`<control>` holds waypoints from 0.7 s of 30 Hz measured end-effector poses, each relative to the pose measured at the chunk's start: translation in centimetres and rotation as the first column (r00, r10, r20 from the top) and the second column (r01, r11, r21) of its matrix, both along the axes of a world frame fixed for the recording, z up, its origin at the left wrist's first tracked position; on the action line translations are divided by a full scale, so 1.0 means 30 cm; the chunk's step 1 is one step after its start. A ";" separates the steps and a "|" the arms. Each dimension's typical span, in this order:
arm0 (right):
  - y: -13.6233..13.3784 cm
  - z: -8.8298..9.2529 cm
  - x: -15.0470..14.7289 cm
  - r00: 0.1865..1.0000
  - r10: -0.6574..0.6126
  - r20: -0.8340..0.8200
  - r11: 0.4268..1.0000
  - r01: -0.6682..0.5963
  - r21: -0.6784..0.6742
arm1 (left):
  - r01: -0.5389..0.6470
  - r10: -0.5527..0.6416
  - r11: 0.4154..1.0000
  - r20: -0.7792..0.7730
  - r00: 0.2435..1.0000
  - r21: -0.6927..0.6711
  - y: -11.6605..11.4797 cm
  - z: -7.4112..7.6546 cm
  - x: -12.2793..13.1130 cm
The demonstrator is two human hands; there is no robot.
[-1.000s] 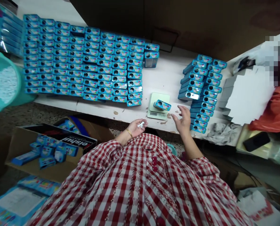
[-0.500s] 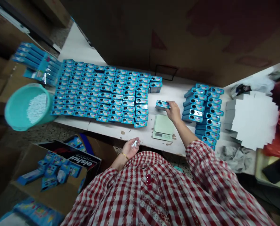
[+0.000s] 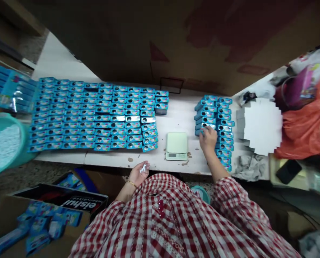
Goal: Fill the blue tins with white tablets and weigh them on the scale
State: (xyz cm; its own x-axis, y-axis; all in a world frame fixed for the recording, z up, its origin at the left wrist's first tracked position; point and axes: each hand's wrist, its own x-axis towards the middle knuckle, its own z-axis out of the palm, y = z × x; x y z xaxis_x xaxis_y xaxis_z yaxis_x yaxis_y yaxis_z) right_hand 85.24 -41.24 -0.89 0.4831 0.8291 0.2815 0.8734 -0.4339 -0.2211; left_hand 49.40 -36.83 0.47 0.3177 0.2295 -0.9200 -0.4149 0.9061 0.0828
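Your left hand (image 3: pixel 137 175) is palm up and half open, fingers loosely curled, a little cluster of small white pieces (image 3: pixel 143 168) lying in it. And your right hand (image 3: pixel 208 139) is over at the near end of a column of upright, printed blue boxes (image 3: pixel 206 114), fingers bent (whether they grip one, I can't tell). Between your hands, just beyond them, sits a flat, pale green square scale (image 3: pixel 176 142). Left of that, a wide block of matching blue boxes (image 3: pixel 88 118); farther left, a round turquoise tub (image 3: pixel 1 120) holding a white heap (image 3: pixel 5 146). Far right, a stack of white card (image 3: pixel 262 125).
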 end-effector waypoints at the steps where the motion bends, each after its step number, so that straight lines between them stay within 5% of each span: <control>1: -0.054 0.003 0.024 0.998 -0.015 0.060 0.996 0.020 -0.084 | 0.015 -0.015 1.000 0.002 1.000 0.001 0.005 0.001 0.016; 4: -0.115 -0.015 0.078 0.985 0.040 0.170 0.969 0.003 -0.247 | 0.051 -0.051 0.998 0.002 0.999 0.023 0.007 0.011 0.063; 10: -0.079 0.021 0.068 0.947 0.199 0.253 0.961 -0.138 -0.241 | 0.086 -0.087 0.995 0.032 0.996 0.040 -0.038 0.029 0.114; 16: -0.080 0.157 -0.177 0.844 0.505 0.182 0.846 -0.441 -0.299 | 0.093 -0.094 0.995 0.064 0.993 0.027 -0.071 0.027 0.143; 21: -0.016 0.147 -0.361 0.773 0.634 0.036 0.726 -0.578 -0.374 | 0.102 -0.105 0.994 0.074 0.992 0.042 -0.075 0.037 0.163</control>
State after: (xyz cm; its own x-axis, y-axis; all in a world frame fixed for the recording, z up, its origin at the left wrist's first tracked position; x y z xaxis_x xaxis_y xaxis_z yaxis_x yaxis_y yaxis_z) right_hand 74.42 -41.71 3.53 -0.1797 0.9832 -0.0320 0.9837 0.1794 -0.0111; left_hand 54.30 -39.09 1.57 0.4101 0.2260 -0.8836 -0.3258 0.9412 0.0895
